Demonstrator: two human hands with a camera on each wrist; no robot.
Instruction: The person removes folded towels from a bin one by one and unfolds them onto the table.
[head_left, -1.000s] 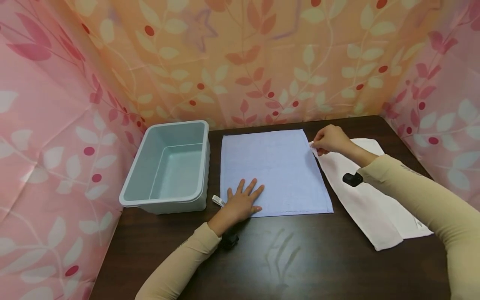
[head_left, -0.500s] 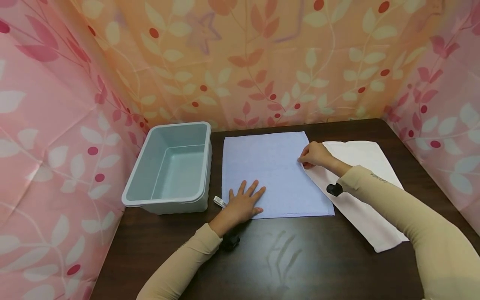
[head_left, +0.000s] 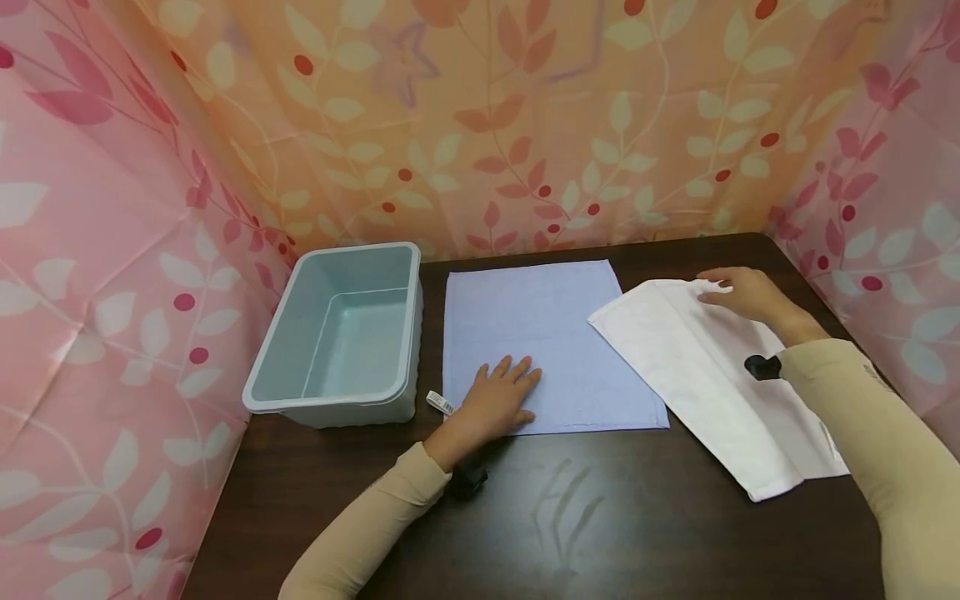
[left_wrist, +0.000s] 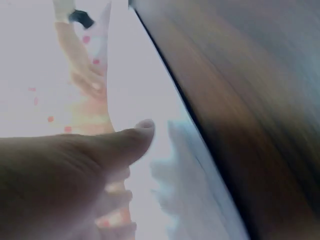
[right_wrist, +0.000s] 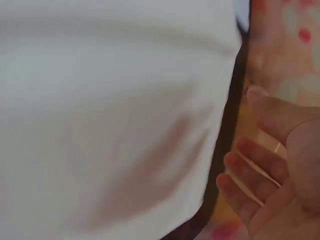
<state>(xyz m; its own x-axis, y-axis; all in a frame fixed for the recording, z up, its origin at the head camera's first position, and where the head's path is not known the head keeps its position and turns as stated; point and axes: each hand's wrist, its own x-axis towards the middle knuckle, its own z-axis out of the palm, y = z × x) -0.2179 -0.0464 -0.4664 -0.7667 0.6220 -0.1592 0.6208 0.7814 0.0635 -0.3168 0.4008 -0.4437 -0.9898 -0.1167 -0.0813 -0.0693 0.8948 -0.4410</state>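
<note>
A pale lavender towel [head_left: 532, 325] lies flat on the dark table, with a white tag [head_left: 439, 403] at its near left. My left hand [head_left: 491, 404] rests on its near left part, fingers fairly straight; in the left wrist view the thumb [left_wrist: 135, 140] extends over the cloth. To the right lies a white towel [head_left: 675, 350], slanted and with a long crease, its left corner overlapping the lavender towel. My right hand [head_left: 750, 300] hovers by its far edge, holding nothing. In the right wrist view, the fingers [right_wrist: 255, 175] are loosely bent beside the white cloth, apart from the thumb.
A grey-blue plastic bin [head_left: 337, 333] stands at the left of the table, right beside the lavender towel. Leaf-patterned curtains [head_left: 487, 125] hang behind the table and on both sides. Bare dark tabletop [head_left: 570, 517] shows in front.
My right hand pulled the white towel's corner left onto the lavender towel, then let go and moved right to its far edge. The left hand has shifted slightly on the lavender towel.
</note>
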